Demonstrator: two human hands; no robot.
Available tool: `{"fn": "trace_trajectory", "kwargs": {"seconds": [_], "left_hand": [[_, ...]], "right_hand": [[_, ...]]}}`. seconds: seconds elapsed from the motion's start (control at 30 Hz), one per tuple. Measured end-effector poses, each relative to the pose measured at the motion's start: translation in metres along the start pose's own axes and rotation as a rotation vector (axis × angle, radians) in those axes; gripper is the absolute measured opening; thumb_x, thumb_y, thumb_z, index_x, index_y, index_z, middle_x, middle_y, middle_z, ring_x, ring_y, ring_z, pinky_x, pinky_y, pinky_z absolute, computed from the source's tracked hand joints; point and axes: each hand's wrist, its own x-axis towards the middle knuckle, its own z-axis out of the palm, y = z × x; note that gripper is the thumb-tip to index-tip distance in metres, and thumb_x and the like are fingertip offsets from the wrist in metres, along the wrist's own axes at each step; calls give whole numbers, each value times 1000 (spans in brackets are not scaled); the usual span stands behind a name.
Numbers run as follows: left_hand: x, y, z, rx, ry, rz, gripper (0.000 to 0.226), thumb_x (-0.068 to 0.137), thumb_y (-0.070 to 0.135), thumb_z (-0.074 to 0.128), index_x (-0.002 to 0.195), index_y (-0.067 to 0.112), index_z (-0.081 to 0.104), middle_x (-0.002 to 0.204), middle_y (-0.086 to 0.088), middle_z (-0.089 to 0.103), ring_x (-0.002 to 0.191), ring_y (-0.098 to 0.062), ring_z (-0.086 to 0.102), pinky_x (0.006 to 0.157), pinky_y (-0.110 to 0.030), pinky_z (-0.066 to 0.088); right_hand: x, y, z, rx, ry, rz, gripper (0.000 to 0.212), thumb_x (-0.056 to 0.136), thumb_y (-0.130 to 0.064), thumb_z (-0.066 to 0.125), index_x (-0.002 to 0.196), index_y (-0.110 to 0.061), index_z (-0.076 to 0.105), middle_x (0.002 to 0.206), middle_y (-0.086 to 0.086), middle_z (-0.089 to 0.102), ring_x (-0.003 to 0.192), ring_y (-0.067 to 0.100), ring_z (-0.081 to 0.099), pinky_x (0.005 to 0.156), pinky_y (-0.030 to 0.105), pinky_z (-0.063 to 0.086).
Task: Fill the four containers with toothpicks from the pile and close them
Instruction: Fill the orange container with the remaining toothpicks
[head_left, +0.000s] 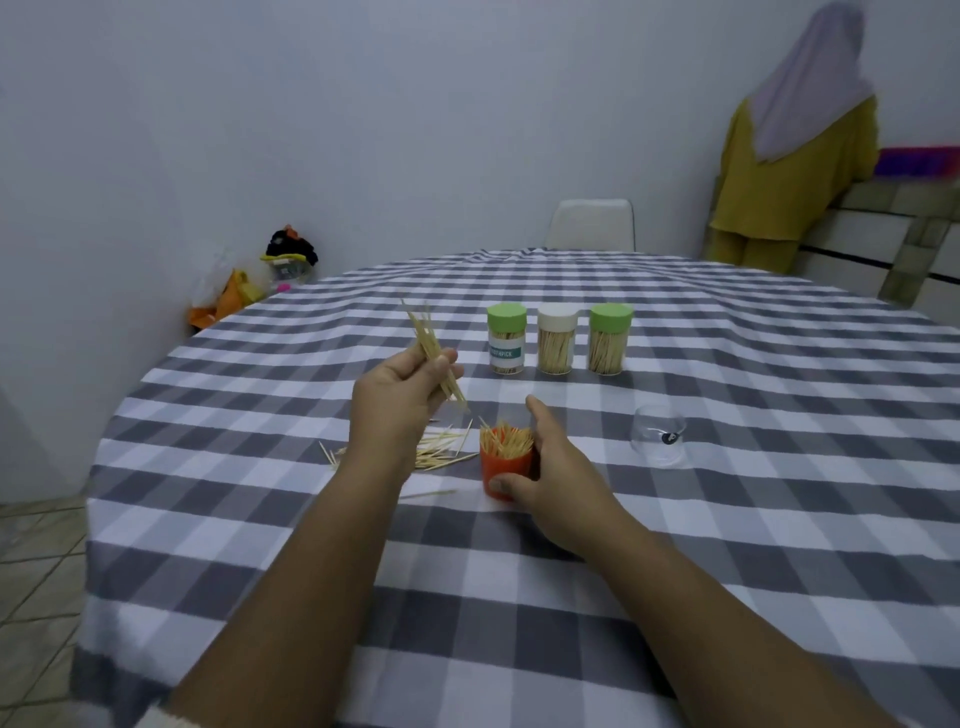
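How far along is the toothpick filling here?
Done: three capped containers stand filled. In hand: the right hand grips the orange container, already holding toothpicks, while the left hand pinches a bunch. Left: the remaining pile, then closing with the clear piece, likely.

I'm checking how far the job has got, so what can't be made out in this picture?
- Head view: the left hand and wrist cover part of the pile, so what is left is unclear.
- The right hand wraps the orange cup; its far side is hidden.
- The clear piece is see-through; its shape is unclear.
- The left green-lidded jar has a label hiding its fill.
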Motion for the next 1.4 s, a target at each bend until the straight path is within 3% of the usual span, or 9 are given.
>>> {"fn": "trace_trajectory", "kwargs": {"seconds": [0.1,0.2,0.4,0.5,0.63,0.8,0.97,1.2,1.4], "left_hand": [[-5,-2,4,-134,-28,-39,18,93,6,56,108,11,65,100,-1,72,94,-13,70,75,-22,57],[-11,-8,7,-172,-77,-74,17,92,4,55,102,12,66,94,0,74,90,-13,71,75,-23,57],[-18,-19,7,42,-118,-104,19,87,15,64,80,28,76,101,5,74,113,-15,60,101,-36,39],[-18,-24,8,95,-190,-142,15,89,16,63,91,26,73,104,8,73,115,-11,56,94,-30,37],[-22,-22,10,59,-250,-179,17,89,10,61,98,19,72,98,6,74,98,-2,64,67,-10,48],[-23,-23,11,61,-282,-204,18,88,14,63,102,24,69,104,6,73,103,-6,62,69,-15,49],[-24,-21,10,124,-270,-139,15,87,29,63,101,31,69,101,12,72,103,2,57,76,-14,39],[-30,-24,12,346,-334,-32,15,84,33,68,98,38,68,104,18,65,101,-5,59,76,-17,49],[-35,-29,17,408,-260,105,12,83,27,71,82,39,70,93,16,69,95,-4,62,75,-15,51]], "right_hand": [[1,0,1,-3,-7,-5,91,87,-23,66,149,-36,0,154,0,27,138,22,33,109,38,33],[3,1,1,-1,-9,-8,91,87,-23,66,149,-35,0,153,0,28,138,22,33,109,37,33],[1,2,1,0,-1,-16,92,87,-23,66,149,-35,0,153,0,29,137,22,34,108,37,34],[1,3,1,4,3,-21,92,87,-23,67,149,-35,0,152,0,31,135,22,36,107,36,35],[1,3,1,4,15,-25,93,86,-24,67,149,-35,0,153,0,29,135,22,36,107,36,35],[1,4,0,2,12,-27,93,86,-24,67,149,-35,0,152,-1,31,134,22,38,108,38,37],[1,3,0,12,12,-25,93,86,-23,67,149,-35,0,152,-1,31,135,22,37,109,39,36],[1,5,0,23,25,-21,96,86,-20,67,149,-36,-3,147,0,38,129,21,43,103,37,43],[2,7,0,33,36,-18,98,84,-20,69,149,-35,-3,146,2,40,129,22,43,100,34,44]]}}
